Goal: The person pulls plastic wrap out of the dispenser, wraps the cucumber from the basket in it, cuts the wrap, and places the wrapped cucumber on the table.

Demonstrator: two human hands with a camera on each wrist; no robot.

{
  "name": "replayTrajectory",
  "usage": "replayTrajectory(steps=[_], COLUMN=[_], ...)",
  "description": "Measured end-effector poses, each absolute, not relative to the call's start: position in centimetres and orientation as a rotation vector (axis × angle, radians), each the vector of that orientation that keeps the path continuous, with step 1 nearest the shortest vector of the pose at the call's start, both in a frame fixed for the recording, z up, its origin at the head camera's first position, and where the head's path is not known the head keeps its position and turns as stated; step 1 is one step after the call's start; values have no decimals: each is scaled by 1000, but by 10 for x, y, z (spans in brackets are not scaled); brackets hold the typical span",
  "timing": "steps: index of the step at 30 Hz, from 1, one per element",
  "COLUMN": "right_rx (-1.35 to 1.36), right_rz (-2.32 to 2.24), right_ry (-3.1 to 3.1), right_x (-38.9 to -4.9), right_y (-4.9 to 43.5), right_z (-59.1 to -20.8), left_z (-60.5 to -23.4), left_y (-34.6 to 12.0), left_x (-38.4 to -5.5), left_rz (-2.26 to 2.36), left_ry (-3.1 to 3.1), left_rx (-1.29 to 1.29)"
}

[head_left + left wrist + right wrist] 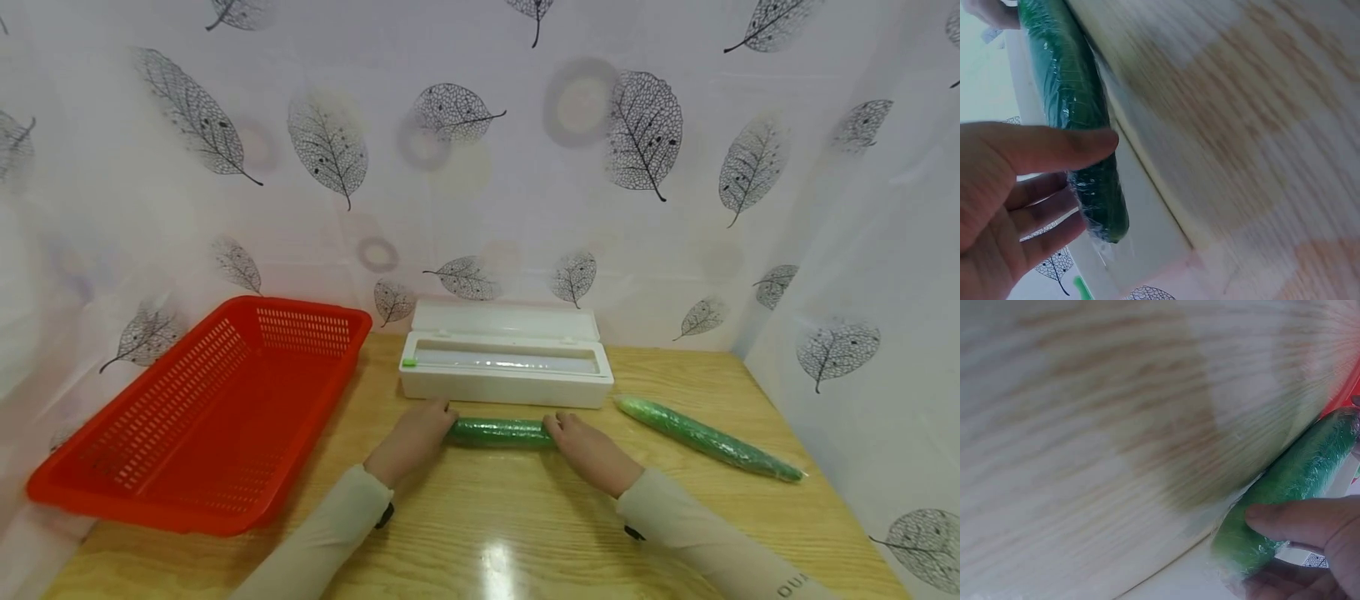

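A green cucumber (501, 432) in clear plastic wrap lies crosswise in front of a white cling-film box (506, 385). My left hand (414, 442) grips its left end, the thumb (1079, 149) across one side and the fingers behind, as the left wrist view shows. At the other end my right hand (592, 452) holds it, with the thumb (1297, 524) on the wrapped skin (1300, 469) in the right wrist view. To the right, a second wrapped cucumber (708, 437) rests at a slant on the table, apart from both hands.
The box's lid (506, 321) stands raised at the back, and a green slider (408, 362) sits at its left edge. A red plastic basket (300, 433) occupies the left side of the wooden table (465, 525). Leaf-patterned sheeting (510, 208) hangs behind and at the sides.
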State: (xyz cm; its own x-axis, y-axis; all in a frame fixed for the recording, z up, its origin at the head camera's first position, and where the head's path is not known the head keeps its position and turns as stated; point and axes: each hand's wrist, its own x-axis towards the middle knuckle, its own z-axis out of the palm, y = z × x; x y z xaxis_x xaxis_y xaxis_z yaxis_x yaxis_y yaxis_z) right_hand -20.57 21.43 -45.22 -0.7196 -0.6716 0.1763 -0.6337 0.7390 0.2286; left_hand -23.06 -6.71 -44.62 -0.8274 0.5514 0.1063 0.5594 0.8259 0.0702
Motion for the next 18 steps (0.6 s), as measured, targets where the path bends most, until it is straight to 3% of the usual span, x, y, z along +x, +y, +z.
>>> replayTrajectory(steps=[18], right_rx=[972], right_rz=[-356], right_ry=[-2604], right_x=[-211], right_y=[211], right_z=[-454], left_z=[-450], left_y=[-66], left_x=[-237], left_rz=[-53], left_ry=[-2775], left_rx=[-923])
